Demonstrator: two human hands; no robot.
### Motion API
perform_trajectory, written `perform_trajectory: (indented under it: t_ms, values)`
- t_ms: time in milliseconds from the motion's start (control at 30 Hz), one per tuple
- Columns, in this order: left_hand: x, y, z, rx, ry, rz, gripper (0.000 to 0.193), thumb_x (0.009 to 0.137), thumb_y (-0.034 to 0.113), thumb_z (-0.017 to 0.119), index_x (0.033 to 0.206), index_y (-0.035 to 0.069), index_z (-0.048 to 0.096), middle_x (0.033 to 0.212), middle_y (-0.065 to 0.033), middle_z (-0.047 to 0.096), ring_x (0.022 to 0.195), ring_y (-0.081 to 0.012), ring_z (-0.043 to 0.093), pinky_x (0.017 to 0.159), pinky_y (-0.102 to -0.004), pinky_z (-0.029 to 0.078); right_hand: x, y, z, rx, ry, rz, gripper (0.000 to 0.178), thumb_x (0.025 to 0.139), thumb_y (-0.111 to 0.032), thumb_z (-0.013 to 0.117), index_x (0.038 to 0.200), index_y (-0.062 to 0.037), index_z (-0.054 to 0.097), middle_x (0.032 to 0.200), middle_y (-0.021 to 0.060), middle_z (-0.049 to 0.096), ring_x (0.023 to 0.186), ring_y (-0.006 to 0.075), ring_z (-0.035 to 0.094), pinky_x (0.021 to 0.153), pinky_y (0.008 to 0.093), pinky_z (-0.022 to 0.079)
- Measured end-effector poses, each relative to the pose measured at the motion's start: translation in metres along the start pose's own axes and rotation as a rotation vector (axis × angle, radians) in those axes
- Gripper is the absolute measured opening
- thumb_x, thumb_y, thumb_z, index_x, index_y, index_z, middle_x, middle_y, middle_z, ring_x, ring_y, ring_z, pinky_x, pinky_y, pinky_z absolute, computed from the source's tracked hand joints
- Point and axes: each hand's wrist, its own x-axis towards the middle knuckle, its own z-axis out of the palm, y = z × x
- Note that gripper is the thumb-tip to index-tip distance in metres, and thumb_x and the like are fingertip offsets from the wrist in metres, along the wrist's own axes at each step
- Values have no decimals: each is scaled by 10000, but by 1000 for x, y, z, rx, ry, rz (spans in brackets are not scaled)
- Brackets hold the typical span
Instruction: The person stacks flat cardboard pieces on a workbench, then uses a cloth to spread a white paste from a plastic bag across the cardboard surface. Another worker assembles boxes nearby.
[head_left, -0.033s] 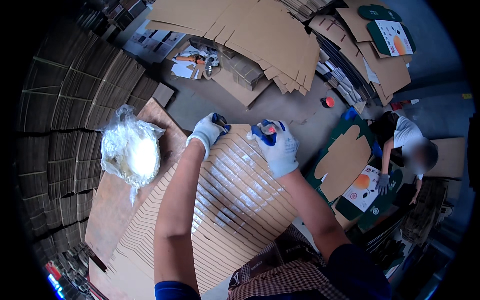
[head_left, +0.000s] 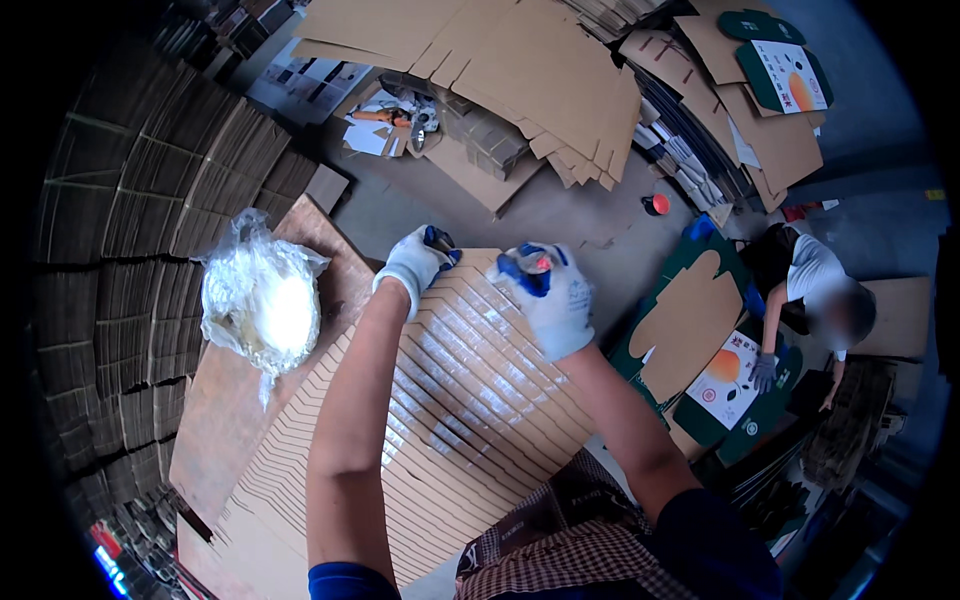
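Note:
Fanned cardboard sheets overlap in a long slanting stack in front of me, with shiny clear strips across their middle. My left hand, in a white glove with blue fingers, is closed at the far left corner of the farthest sheet, its fingertips curled on the edge. Close to that sheet's right corner, my right hand wears a matching glove, fingers bent together. A small red spot shows among those fingers; what they hold is too small to make out. Left of the stack lies a crumpled clear plastic bag with pale contents.
A brown board lies under the bag and stack. Bundled cardboard walls the left side. Large flat cardboard is piled at the back. At right, a person handles a green and white printed carton. A red-topped container stands on the floor.
My right hand has shifted slightly left, toward the sheet's edge. My left hand stays in place. The other person's printed carton has turned and moved a little.

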Motion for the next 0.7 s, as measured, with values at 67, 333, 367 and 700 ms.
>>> perform_trajectory:
  t_ms: [67, 333, 367, 700]
  values:
    - [-2, 3, 3, -32, -5, 13, 239, 815, 162, 812, 990, 53, 691, 920, -104, 727, 850, -225, 674, 795, -322, 524, -7, 3, 11, 49, 6, -65, 417, 823, -493, 770, 1049, -158, 666, 1013, 40, 627, 802, 315, 692, 709, 426, 551]
    - [-22, 23, -1, 44, 73, -29, 215, 819, 18, 770, 1014, 54, 688, 887, -39, 709, 816, -138, 606, 781, -271, 504, 10, 1, -16, 45, -33, 19, 408, 797, -407, 799, 1094, -164, 661, 1038, 74, 639, 860, 330, 701, 741, 445, 557]
    - [-22, 21, 0, 21, 64, -36, 219, 819, 30, 777, 1017, 54, 688, 892, -41, 713, 817, -141, 607, 784, -274, 504, 2, -6, -13, 134, -30, -53, 390, 800, -391, 802, 1090, -173, 661, 1028, 71, 637, 866, 327, 703, 741, 447, 557]
    - [-25, 22, 4, 39, 97, 26, 211, 839, 68, 794, 1020, 51, 686, 866, -14, 687, 799, -115, 568, 776, -251, 486, -16, 0, -40, 242, -190, -84, 361, 817, -349, 779, 1091, -154, 646, 1030, 69, 626, 866, 319, 701, 758, 445, 558]
